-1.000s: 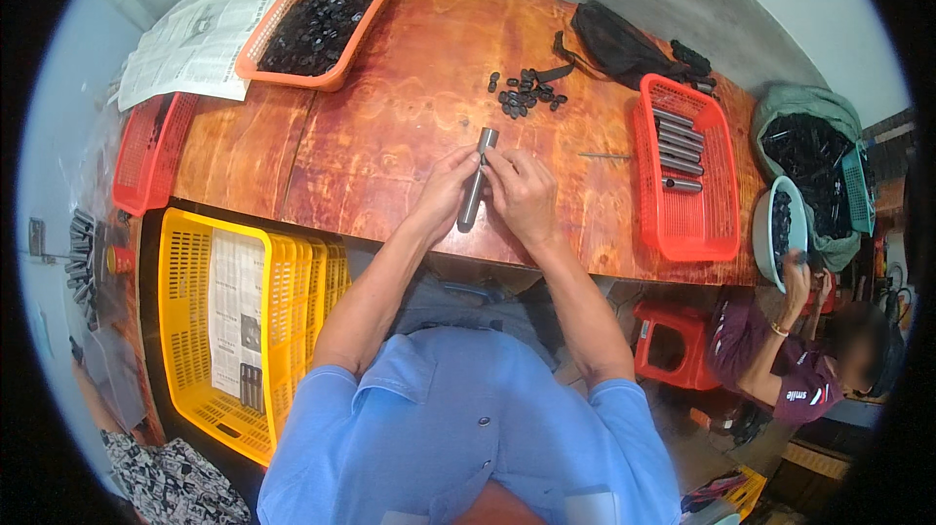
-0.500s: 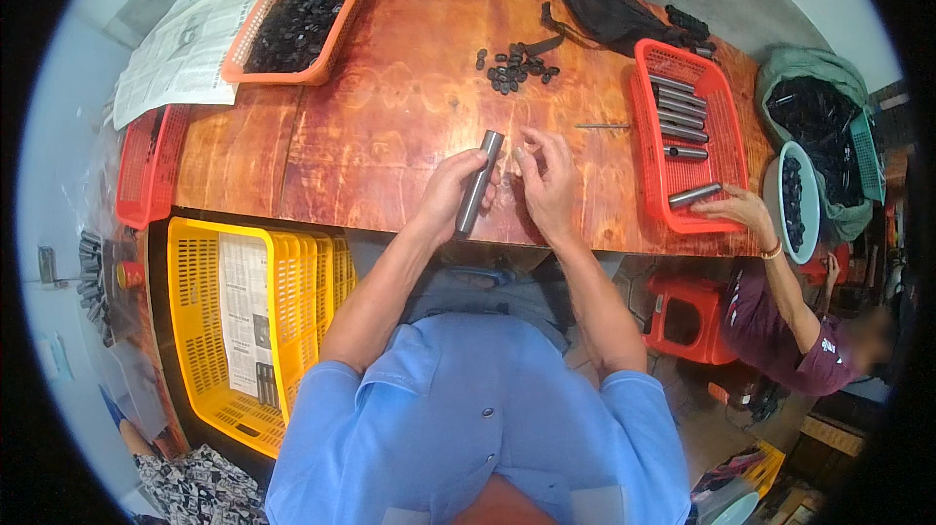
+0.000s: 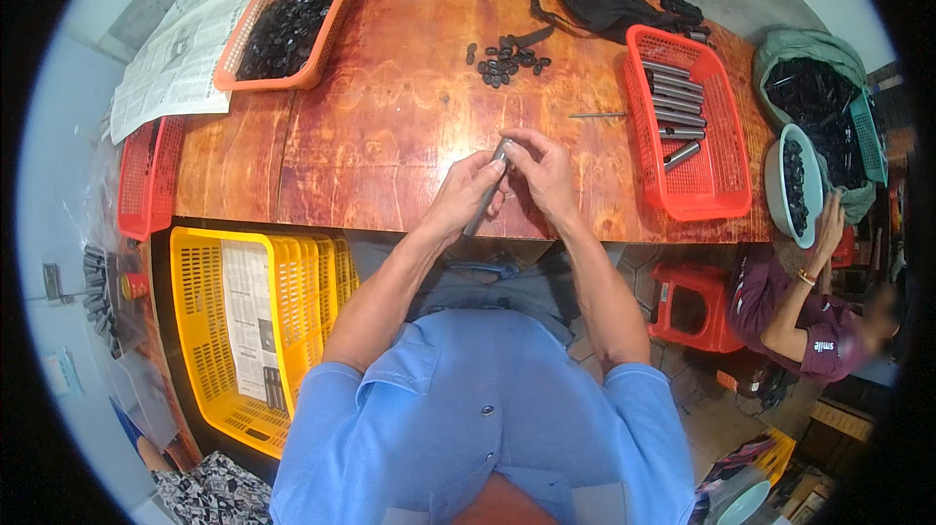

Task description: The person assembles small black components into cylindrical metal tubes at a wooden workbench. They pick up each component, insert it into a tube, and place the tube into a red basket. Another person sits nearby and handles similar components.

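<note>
My left hand (image 3: 466,192) is wrapped round a dark grey metal tube (image 3: 485,205), which slants with its lower end toward me above the table's front edge. At the tube's upper end, my right hand (image 3: 542,174) is closed, thumb and fingers pressing on it; whether a small part is pinched there is hidden. Beyond my hands, several small black oval pieces (image 3: 502,67) lie in a loose heap on the wooden table (image 3: 390,135). A thin rod (image 3: 597,116) lies to their right. Similar grey tubes (image 3: 675,96) rest in a red basket (image 3: 712,184).
An orange basket (image 3: 222,72) full of black pieces stands at the far left on newspaper (image 3: 171,77). Yellow crates (image 3: 205,330) sit below the table's left front. At right, a co-worker's hand (image 3: 827,233) is beside a pale blue bowl (image 3: 777,201). A black bag (image 3: 595,3) lies at the back.
My right hand has closed onto the tube's upper end. The co-worker has let go of a tube in the red basket and drawn the hand back toward the bowl.
</note>
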Demonstrator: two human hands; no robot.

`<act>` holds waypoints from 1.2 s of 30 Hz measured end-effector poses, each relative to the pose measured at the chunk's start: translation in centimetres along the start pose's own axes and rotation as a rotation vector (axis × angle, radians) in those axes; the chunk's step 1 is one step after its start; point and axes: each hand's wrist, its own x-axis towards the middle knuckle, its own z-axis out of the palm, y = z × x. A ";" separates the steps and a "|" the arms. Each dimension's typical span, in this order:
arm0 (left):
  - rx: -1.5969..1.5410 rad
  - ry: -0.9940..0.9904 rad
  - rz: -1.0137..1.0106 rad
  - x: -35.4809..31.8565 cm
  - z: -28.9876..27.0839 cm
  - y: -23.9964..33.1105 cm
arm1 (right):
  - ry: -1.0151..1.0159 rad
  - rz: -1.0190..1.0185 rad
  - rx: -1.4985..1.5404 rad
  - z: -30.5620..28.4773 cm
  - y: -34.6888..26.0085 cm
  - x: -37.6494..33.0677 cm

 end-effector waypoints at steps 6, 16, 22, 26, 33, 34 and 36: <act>0.210 -0.011 -0.072 0.1 -0.9 0.9 | 0.070 -0.083 0.094 -0.1 -0.2 0.0; 1.150 0.121 0.631 0.0 -1.0 1.0 | -0.045 0.003 -0.019 -2.3 -0.2 0.1; 1.502 0.095 0.689 0.4 -0.6 0.9 | -0.033 0.000 -0.377 -3.4 -0.2 0.2; 1.541 0.103 0.763 0.8 -0.6 0.5 | -0.016 -0.116 -0.568 -3.7 0.2 -0.1; 1.503 0.130 0.774 0.5 -0.1 0.4 | 0.015 -0.266 -0.612 -3.5 0.2 -1.1; 1.508 0.130 0.775 0.6 -0.1 0.4 | 0.025 -0.293 -0.601 -3.5 0.3 -1.2; 1.519 0.132 0.771 0.6 -0.2 0.3 | 0.042 -0.345 -0.577 -3.5 0.8 -1.3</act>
